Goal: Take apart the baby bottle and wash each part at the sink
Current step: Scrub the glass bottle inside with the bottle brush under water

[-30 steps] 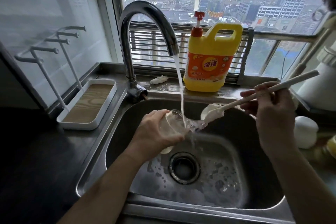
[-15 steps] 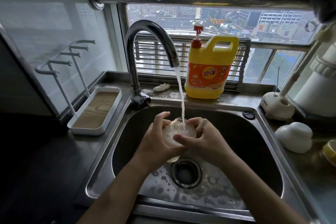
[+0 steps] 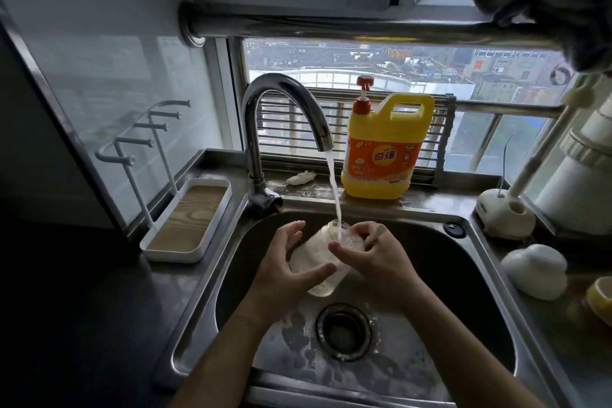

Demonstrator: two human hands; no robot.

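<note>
Below chrome faucet (image 3: 281, 99): left hand (image 3: 281, 272) clamps clear plastic bottle (image 3: 312, 250); right hand (image 3: 377, 262) pinches small white stick (image 3: 379, 231). Wet grip could slip.

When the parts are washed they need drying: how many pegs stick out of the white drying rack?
5 pegs on the drying rack left of the sink, rising front to back: lowest, second, third, fourth, top. None seems hidden.
</note>
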